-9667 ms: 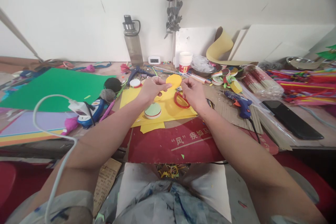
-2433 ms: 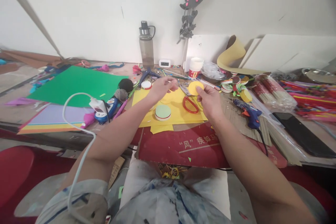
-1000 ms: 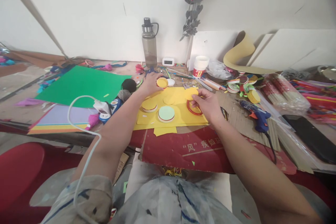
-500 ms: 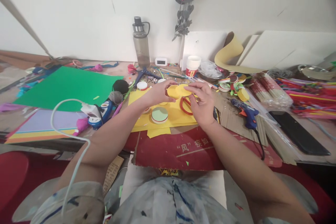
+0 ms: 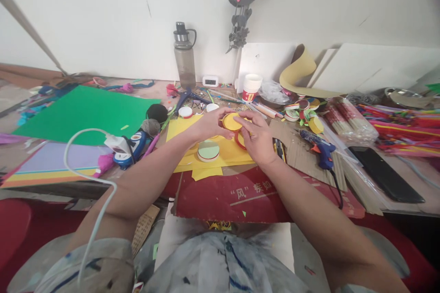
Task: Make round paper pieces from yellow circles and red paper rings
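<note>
My left hand (image 5: pixel 215 124) curls around the side of a shallow round disc (image 5: pixel 232 121) with a yellow paper circle on its upper face. From the right, the fingers of my right hand (image 5: pixel 258 137) rest on that circle's edge, thumb beside the rim. Both hands hold the piece above yellow paper sheets (image 5: pixel 228 156). A similar disc with a pale green top (image 5: pixel 208 150) and a red-and-white rim lies nearer me. Red-handled scissors (image 5: pixel 239 142) are partly hidden behind my right hand. Two white round pieces lie beyond my left hand, one of them a red-edged disc (image 5: pixel 185 112).
Red cardboard (image 5: pixel 220 199) covers the front edge. To the right are a utility knife (image 5: pixel 280 149), a blue glue gun (image 5: pixel 319 147) and a phone (image 5: pixel 385 174). At left, a white cable runs from a power strip (image 5: pixel 129 150). Behind stand a bottle (image 5: pixel 184 62) and paper cups (image 5: pixel 252 87).
My left hand has picked up the shallow disc and brought it toward my right hand. The yellow circle that my right hand held apart now lies over the disc's face.
</note>
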